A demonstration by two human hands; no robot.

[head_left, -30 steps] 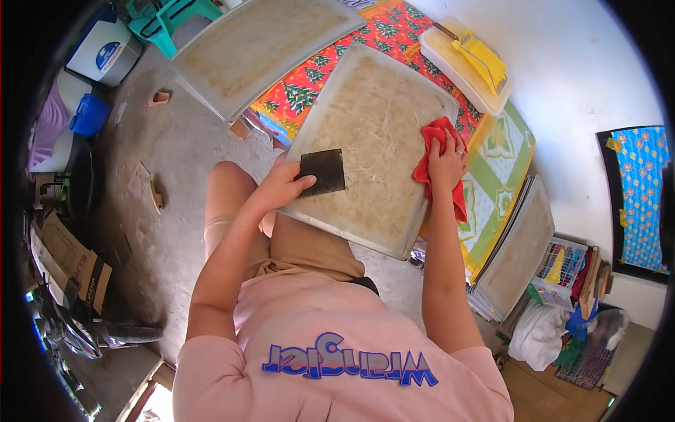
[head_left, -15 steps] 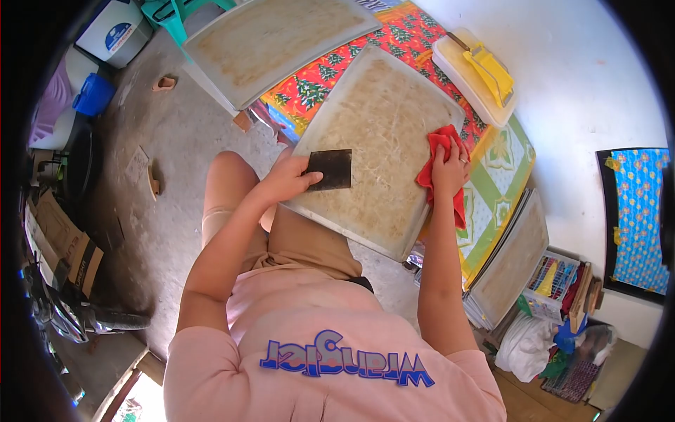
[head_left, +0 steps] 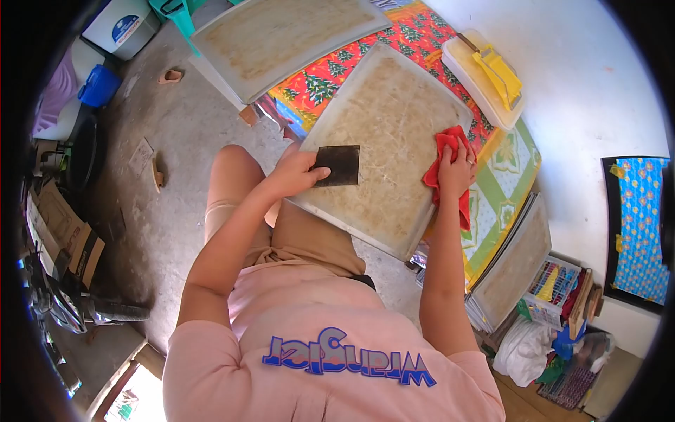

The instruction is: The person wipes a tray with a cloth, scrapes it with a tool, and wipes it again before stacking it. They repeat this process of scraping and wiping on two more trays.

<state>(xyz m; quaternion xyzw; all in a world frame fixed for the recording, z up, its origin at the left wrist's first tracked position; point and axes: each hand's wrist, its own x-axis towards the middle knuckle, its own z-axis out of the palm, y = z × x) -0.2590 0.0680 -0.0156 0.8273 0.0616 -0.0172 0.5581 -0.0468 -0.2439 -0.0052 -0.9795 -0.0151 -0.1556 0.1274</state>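
Observation:
A stained, pale board [head_left: 387, 148] lies tilted across the edge of a table covered with patterned cloth, its near corner over my lap. My left hand [head_left: 295, 172] is closed on a flat dark square plate [head_left: 339, 165], thumb on top, over the board's left part. At the board's right edge, my right hand [head_left: 457, 169] grips a crumpled red cloth [head_left: 439, 146] with a ring showing on one finger. What lies under the cloth is hidden.
Another stained board [head_left: 288, 42] lies at the table's far left. A white container [head_left: 464, 67] with a yellow tool [head_left: 500, 77] stands at the back right. Stacked boards [head_left: 513, 264] lean beside the table, near a basket [head_left: 552, 288]. A blue bucket [head_left: 100, 86] is at left.
The whole view has shifted slightly. Both hands keep their grips on the dark plate and red cloth, with little visible movement over the board.

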